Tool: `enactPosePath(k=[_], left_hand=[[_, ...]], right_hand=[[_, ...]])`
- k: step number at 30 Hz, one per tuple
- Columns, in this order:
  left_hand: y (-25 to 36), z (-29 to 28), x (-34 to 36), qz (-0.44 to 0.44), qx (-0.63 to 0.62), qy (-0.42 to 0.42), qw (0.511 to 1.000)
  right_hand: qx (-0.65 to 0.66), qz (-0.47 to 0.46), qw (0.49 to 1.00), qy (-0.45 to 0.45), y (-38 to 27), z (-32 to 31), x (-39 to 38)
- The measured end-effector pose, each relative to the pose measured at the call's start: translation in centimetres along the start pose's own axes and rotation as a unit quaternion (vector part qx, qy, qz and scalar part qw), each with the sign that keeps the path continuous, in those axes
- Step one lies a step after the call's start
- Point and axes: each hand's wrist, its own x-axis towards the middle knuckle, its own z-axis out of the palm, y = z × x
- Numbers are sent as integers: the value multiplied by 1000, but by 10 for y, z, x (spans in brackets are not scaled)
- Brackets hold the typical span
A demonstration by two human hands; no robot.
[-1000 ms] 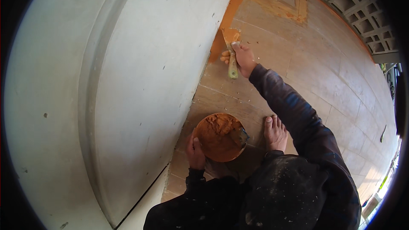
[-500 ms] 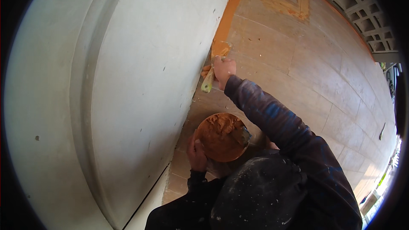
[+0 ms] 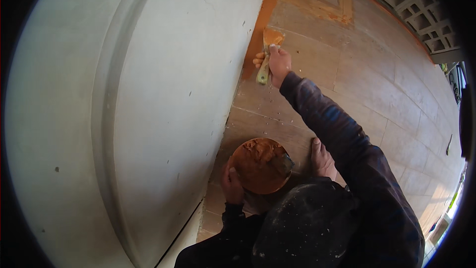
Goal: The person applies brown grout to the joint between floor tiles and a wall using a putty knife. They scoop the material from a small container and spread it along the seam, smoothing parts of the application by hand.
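In my right hand [image 3: 280, 64] is a putty knife [image 3: 263, 73] with a pale greenish handle. Orange paste covers part of its blade, which is over the floor beside an orange strip [image 3: 262, 17] at the foot of the wall. My left hand [image 3: 231, 186] grips the left side of a round bucket [image 3: 267, 192], thumb up by the rim and the other fingers mostly hidden. Thick orange-brown paste [image 3: 254, 171] lies inside the bucket. A greyish, paste-smeared object [image 3: 286, 164] sits at its right rim; its kind is unclear.
A tall white wall [image 3: 173, 94] runs along the left. Wood-look floor tiles [image 3: 367, 84] with scattered crumbs spread to the right. Farther off lies an orange-smeared rectangle [image 3: 339, 7], near a pierced block screen [image 3: 414, 7]. A bare foot [image 3: 323, 160] stands right of the bucket.
My right hand has moved away from me and slightly right with the putty knife, off the wall's foot. Orange paste shows where the hand was. My left hand stays on the bucket.
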Motion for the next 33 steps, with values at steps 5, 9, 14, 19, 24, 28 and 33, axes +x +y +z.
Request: enactPosePath(k=[5,9,14,19,24,28,33], left_hand=[[16,-5,0,-24,16,-8,1000],[11,0,-1,-11,-4,5,1000],[10,-4,-2,-17,-2,14,1000],[18,0,-2,-5,34,27,999],[22,0,-3,14,42,17,999],[12,-2,-5,-28,17,10,999],[11,1,-7,-24,15,20,999]], right_hand=[[-31,23,999,7,-19,26,45],[-83,22,996,30,-12,31,20],[-192,-3,980,49,27,31,-40],[-118,39,992,19,16,11,-59],[13,-28,1000,-2,-31,7,19],[19,31,999,15,-42,14,53],[21,124,992,4,-21,31,25]])
